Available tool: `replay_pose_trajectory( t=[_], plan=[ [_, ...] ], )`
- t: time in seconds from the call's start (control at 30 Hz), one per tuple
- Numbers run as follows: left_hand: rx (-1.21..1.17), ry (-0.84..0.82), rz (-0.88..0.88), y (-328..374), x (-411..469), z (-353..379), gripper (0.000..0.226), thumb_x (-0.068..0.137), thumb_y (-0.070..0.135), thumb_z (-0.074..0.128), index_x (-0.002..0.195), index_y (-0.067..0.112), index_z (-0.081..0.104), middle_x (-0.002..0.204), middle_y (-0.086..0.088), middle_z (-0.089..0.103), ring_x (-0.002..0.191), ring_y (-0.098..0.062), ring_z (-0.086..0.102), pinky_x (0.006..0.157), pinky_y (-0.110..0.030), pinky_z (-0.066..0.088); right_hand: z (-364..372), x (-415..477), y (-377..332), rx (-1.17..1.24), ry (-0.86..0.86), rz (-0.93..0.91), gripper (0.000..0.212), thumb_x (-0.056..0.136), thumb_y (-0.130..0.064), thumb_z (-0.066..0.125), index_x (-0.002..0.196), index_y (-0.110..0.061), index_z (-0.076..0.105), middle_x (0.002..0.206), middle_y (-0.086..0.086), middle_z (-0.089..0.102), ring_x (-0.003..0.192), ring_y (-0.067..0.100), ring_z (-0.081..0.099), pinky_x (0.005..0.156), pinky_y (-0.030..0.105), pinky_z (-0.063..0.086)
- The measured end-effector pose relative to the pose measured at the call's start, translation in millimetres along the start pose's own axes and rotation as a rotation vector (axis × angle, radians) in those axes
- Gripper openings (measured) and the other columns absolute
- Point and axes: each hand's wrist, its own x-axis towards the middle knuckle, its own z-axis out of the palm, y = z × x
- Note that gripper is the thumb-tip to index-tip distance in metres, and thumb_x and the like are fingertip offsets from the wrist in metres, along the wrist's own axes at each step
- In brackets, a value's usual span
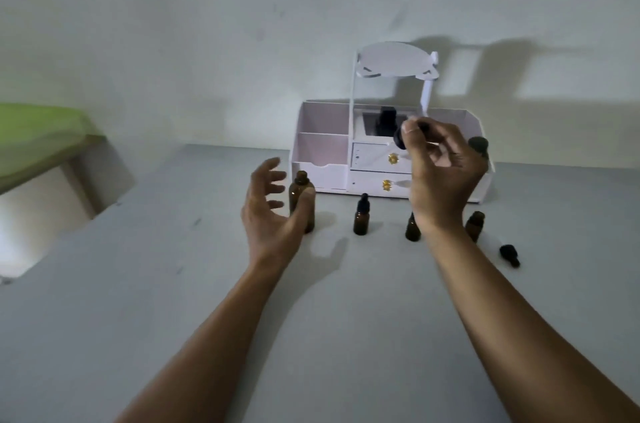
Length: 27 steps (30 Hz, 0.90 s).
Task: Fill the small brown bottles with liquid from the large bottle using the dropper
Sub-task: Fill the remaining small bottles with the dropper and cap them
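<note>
Right hand [441, 162] up, fingers pinched on dropper [403, 136], axis unclear | left hand [273, 211] spread, thumb touching large bottle [302, 201], uncapped, upright, lower left of dropper | small brown bottles [361, 220] right of it

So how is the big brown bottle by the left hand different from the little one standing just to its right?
The large bottle is taller and wider than the small bottle. The large bottle's neck is open, with no cap, while the small bottle wears a black dropper cap. The left hand is open around the large bottle; nothing is near the small bottle. Both are brown glass, upright on the grey table.
</note>
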Motion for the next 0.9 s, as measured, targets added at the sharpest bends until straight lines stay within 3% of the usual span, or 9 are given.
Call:
replay_pose_trajectory(
  t=[0.1,0.2,0.33,0.57,0.67,0.77,0.9],
  plan=[
    [-0.022,-0.138,-0.208,-30,19,-18,0.085,0.066,0.056,0.076,0.141,0.035,0.044,0.130,0.004,0.059,0.114,-0.010,0.061,0.082,-0.023,0.052,30,-11,0,0.044,-0.070,0.020,0.011,0.087,-0.007,0.074,0.089,-0.019,0.073,0.081,-0.002,0.072,0.075,0.009,0.068,0.071,0.024,0.051],
    [0.020,-0.367,-0.301,-50,31,-23,0.095,0.056,0.057,0.080,0.142,0.034,0.049,0.132,0.000,0.061,0.119,-0.017,0.061,0.091,-0.030,0.054,49,-18,4,0.041,-0.104,0.050,0.004,0.088,-0.007,0.074,0.090,-0.010,0.073,0.078,-0.009,0.072,0.075,0.008,0.069,0.071,0.025,0.052],
    [0.051,-0.484,-0.264,-60,41,-27,0.079,0.059,0.043,0.083,0.133,0.023,0.063,0.121,-0.001,0.071,0.115,-0.014,0.067,0.099,-0.038,0.055,64,-23,8,0.013,-0.090,0.111,0.000,0.088,-0.008,0.074,0.088,-0.008,0.074,0.072,-0.017,0.071,0.073,0.000,0.069,0.069,0.019,0.052],
    [0.067,-0.515,-0.241,-59,40,-24,0.050,0.078,0.008,0.080,0.125,0.018,0.070,0.109,0.000,0.076,0.094,-0.008,0.074,0.083,-0.024,0.057,71,-27,19,-0.038,-0.123,0.144,0.003,0.087,-0.009,0.075,0.087,-0.011,0.074,0.074,-0.013,0.072,0.071,0.000,0.070,0.071,0.018,0.054],
    [0.084,-0.515,-0.224,-60,40,-24,0.047,0.080,0.007,0.079,0.125,0.018,0.070,0.108,0.000,0.076,0.089,-0.002,0.074,0.078,-0.017,0.055,75,-24,21,-0.095,-0.154,0.134,0.003,0.087,-0.011,0.074,0.088,-0.009,0.075,0.077,-0.002,0.073,0.071,0.002,0.071,0.071,0.026,0.058],
    [0.074,-0.520,-0.224,-60,39,-23,0.048,0.081,0.011,0.081,0.127,0.016,0.070,0.108,0.001,0.076,0.092,-0.005,0.075,0.082,-0.017,0.056,85,-18,23,-0.150,-0.241,0.130,0.009,0.088,-0.020,0.074,0.089,-0.012,0.076,0.078,0.001,0.075,0.074,0.016,0.073,0.074,0.037,0.061],
    [0.079,-0.527,-0.229,-60,40,-24,0.047,0.082,0.015,0.081,0.127,0.017,0.070,0.110,0.002,0.076,0.095,-0.006,0.075,0.085,-0.019,0.057,94,-16,30,-0.216,-0.353,0.164,0.016,0.088,-0.024,0.073,0.088,-0.009,0.076,0.075,-0.001,0.075,0.073,0.016,0.073,0.074,0.034,0.061]
  ],
)
